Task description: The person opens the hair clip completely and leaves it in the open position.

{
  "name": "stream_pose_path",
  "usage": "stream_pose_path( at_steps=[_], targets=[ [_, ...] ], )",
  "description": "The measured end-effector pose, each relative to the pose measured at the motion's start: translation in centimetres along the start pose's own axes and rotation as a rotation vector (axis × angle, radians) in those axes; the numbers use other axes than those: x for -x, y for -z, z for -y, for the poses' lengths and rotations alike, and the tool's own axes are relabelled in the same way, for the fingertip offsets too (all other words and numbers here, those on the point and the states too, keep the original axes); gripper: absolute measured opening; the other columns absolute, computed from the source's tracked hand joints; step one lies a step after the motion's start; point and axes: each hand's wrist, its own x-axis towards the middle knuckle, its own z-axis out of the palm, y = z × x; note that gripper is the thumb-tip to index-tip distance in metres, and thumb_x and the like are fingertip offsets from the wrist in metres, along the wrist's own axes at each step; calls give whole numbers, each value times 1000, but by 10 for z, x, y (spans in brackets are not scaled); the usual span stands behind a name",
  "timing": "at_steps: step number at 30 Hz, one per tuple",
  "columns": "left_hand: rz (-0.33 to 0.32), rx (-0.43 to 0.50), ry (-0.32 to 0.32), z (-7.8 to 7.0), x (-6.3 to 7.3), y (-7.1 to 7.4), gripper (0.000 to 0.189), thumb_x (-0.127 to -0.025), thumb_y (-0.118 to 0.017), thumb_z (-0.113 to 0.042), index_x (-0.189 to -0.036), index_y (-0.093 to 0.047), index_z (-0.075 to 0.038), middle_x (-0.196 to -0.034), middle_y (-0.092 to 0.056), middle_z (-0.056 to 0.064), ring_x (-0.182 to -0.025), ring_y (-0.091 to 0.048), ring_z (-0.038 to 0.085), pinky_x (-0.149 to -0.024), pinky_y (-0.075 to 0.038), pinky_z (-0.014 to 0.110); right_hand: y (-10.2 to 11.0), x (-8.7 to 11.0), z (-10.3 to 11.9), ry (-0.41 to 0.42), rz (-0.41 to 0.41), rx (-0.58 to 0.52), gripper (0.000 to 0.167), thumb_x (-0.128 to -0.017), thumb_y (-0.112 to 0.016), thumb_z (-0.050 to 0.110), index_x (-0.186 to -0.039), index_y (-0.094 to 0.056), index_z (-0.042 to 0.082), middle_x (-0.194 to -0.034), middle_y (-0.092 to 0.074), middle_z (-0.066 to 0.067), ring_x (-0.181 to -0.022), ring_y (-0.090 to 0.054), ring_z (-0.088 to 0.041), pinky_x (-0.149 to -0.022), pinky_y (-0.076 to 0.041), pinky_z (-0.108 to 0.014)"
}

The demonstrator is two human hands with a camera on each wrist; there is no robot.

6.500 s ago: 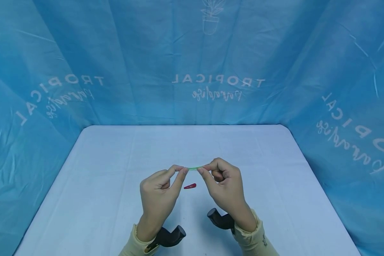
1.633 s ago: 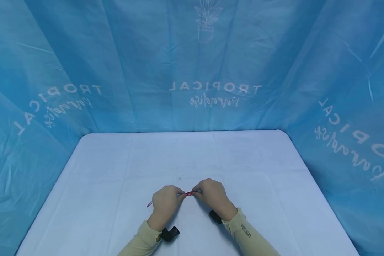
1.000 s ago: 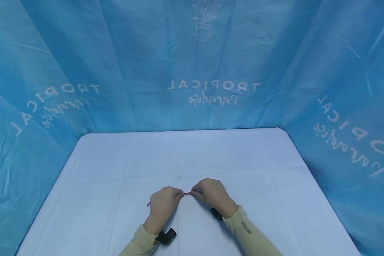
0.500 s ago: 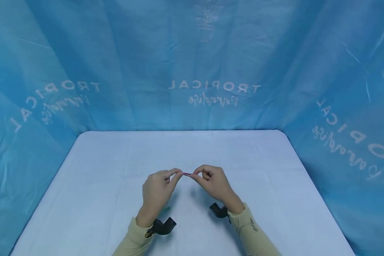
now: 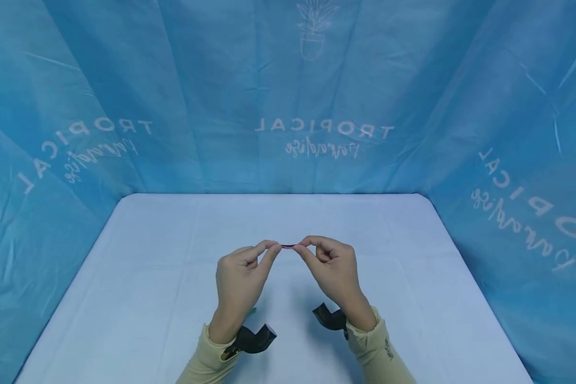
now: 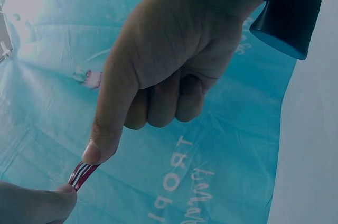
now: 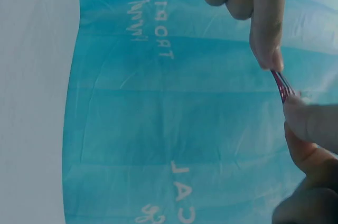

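A red snap hair clip (image 5: 288,246) is stretched between my two hands above the white table. My left hand (image 5: 241,280) pinches one end between thumb and forefinger. At the other end, my right hand (image 5: 336,266) has the same pinch, its other fingers curled in. In the left wrist view, pale lines run along the middle of the hair clip (image 6: 83,175); its ends are hidden under the fingertips. The right wrist view shows my right thumb (image 7: 311,121) on the hair clip (image 7: 281,84). A small green thing (image 5: 252,311) shows beside my left wrist, mostly hidden.
A white-covered table (image 5: 173,234) lies under both hands. Blue printed curtains (image 5: 221,80) stand along its back and both sides. Black curved camera mounts (image 5: 254,340) jut inward from each wrist.
6.5 s ago, my hands pinched a thin green thing while the red clip lay on the table. Later both hands worked low over the table; since then they have risen with the red clip.
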Motion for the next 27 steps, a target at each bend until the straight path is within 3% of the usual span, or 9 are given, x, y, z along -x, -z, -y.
stream_pose_path(
  at_steps=[7,17,27],
  targets=[
    [-59,-2,-39,-2,2,-1,21,-82,-86,-22,-97,-82,-8,-50,-27,-11,-45,-23,3,-40,-20,22,-1,0,5,112,-50,22,6,-83,-82,7,-89,-80,5,-49,-30,3,-47,-22,0,-41,-20,-21],
    [-97,-27,-136,-7,4,0,20,-85,-83,-23,-96,-82,-6,-49,-28,-9,-47,-20,1,-43,-17,17,-1,2,8,141,-76,53,4,-85,-82,10,-87,-80,7,-48,-28,4,-47,-19,0,-41,-19,-20],
    [-111,-58,-142,-8,6,0,21,-85,-83,-23,-98,-82,-7,-48,-29,-9,-47,-21,0,-42,-17,17,-2,3,8,144,-82,47,6,-86,-81,12,-86,-79,6,-48,-28,5,-47,-20,-2,-41,-20,-20]
  ],
)
